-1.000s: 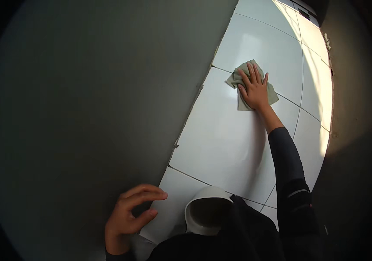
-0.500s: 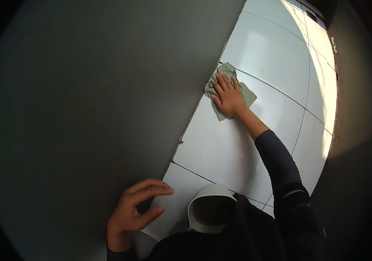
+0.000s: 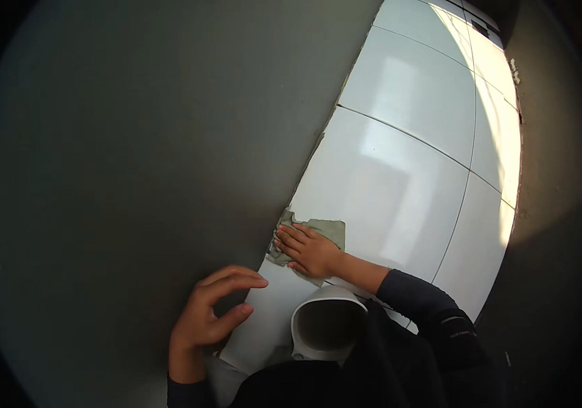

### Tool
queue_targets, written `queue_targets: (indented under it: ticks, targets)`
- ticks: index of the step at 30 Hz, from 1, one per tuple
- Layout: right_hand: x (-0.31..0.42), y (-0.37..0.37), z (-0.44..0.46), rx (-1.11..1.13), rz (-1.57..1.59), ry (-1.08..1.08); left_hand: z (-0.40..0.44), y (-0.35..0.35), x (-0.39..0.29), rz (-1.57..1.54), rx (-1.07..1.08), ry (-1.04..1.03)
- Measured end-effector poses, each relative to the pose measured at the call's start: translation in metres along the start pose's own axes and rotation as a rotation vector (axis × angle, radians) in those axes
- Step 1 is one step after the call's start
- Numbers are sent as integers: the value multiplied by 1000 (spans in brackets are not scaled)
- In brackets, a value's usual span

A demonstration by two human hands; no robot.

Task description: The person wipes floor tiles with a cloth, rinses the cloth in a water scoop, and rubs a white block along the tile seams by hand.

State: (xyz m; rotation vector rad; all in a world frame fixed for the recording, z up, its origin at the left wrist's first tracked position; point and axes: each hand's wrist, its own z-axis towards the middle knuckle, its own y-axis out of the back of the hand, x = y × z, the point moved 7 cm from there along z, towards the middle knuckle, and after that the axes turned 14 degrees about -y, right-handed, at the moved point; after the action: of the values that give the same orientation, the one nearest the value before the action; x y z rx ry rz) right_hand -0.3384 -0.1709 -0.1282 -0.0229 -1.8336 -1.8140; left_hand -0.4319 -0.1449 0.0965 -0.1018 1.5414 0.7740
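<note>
A crumpled grey-green cloth [image 3: 330, 231] lies on the white tiles [image 3: 400, 163], against the edge where they meet the dark grey surface. My right hand [image 3: 311, 251] presses down on it, palm low and fingers bent over the folds, gripping it against the tile. Part of the cloth is hidden beneath the palm. My left hand [image 3: 216, 306] hovers at the lower left, near the tile edge, its thumb and fingers apart in a loose curve. Nothing is between them.
A white, rounded, hollow object [image 3: 328, 294] sits close in front of my body. The dark grey surface [image 3: 155, 156] fills the left side. Bright sunlight falls across the tiles at the upper right, beside a brownish surface [image 3: 556, 129].
My right hand has dragged the cloth down and left along the tile edge, towards my body. The left hand has stayed nearly still.
</note>
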Motion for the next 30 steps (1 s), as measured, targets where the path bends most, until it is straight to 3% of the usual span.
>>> queue_targets:
  ticks: [3,10,21,25,28,30]
  targets:
    - [29,-10,-11,43,41,171,-1,-1,-1,9,-3,0]
    - [17,11,-20,59,167,230,-1,0,7,-22,8,5]
    - [-182,92,-19,-383,-136,-604,-1,-2,5,-46,15,-4]
    - [-227,91,9,-408,-233,-705,-2,-3,4,-39,-1,6]
    - [-219,89,17,-385,-266,-686,-1,-3,3,-40,-3,9]
    - [-188,75,19,-296,-199,-565,0,-3,2,-22,0,16]
